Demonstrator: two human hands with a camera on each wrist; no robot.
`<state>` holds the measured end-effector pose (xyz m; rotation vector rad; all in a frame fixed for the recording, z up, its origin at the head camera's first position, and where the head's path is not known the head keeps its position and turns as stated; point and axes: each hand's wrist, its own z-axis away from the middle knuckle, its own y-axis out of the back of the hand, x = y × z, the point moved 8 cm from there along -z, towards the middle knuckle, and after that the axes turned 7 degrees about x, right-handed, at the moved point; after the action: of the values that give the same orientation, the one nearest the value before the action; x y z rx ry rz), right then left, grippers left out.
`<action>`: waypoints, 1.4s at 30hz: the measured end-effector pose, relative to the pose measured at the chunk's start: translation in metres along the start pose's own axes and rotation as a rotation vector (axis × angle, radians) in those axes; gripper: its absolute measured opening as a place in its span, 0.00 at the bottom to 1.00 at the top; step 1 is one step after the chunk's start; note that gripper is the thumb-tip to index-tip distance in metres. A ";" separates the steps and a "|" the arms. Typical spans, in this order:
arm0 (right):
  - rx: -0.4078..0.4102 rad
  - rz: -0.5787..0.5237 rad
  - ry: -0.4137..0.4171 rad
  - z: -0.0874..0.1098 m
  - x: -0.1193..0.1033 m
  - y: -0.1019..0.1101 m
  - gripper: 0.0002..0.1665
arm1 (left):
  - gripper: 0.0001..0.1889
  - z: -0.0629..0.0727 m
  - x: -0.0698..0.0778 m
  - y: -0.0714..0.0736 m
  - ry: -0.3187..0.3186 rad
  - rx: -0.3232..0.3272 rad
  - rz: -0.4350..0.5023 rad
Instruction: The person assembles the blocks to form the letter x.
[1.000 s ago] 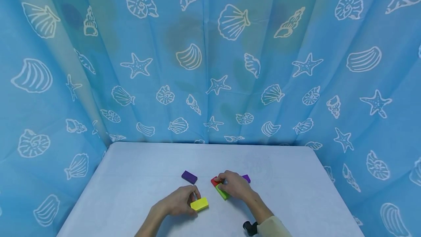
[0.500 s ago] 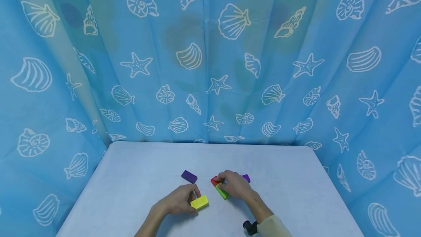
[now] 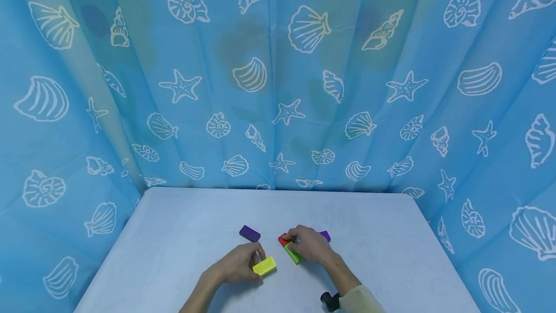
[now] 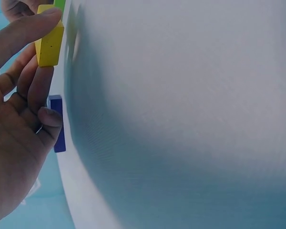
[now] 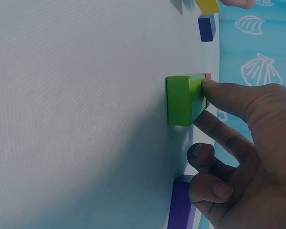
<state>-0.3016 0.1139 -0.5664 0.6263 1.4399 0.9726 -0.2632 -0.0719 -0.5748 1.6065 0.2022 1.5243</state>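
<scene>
My left hand (image 3: 236,264) pinches a yellow block (image 3: 265,266) between thumb and fingers; in the left wrist view the block (image 4: 48,45) is tilted close over the table. To its right, my right hand (image 3: 310,245) grips a green block (image 5: 178,100) with thumb and fingers at its sides. A red block (image 3: 283,239) lies right behind the green one, its far part hidden by the index finger. Beyond the left hand lies a dark purple block (image 3: 249,233). Another purple block (image 3: 325,235) shows past the right hand, partly covered by it.
A white-covered table (image 3: 182,226) spans the work area. A blue curtain (image 3: 269,134) printed with white shells and starfish stands behind it and along both sides. A small black object (image 3: 330,301) sits by the right sleeve (image 3: 361,299).
The yellow block has shifted slightly up and turned a little in my left hand's grip. My right hand and the other blocks stay in place.
</scene>
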 end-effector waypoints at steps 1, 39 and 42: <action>0.001 0.001 0.000 0.000 0.000 0.000 0.15 | 0.24 0.000 0.000 0.000 0.001 0.002 -0.001; 0.003 0.015 0.003 0.000 0.002 -0.003 0.14 | 0.23 -0.008 0.009 0.014 0.005 0.164 -0.020; 0.006 0.016 0.006 -0.001 0.002 -0.002 0.15 | 0.23 -0.010 0.010 0.014 0.010 0.170 -0.030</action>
<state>-0.3020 0.1141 -0.5694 0.6408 1.4457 0.9833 -0.2758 -0.0695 -0.5597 1.7207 0.3680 1.5263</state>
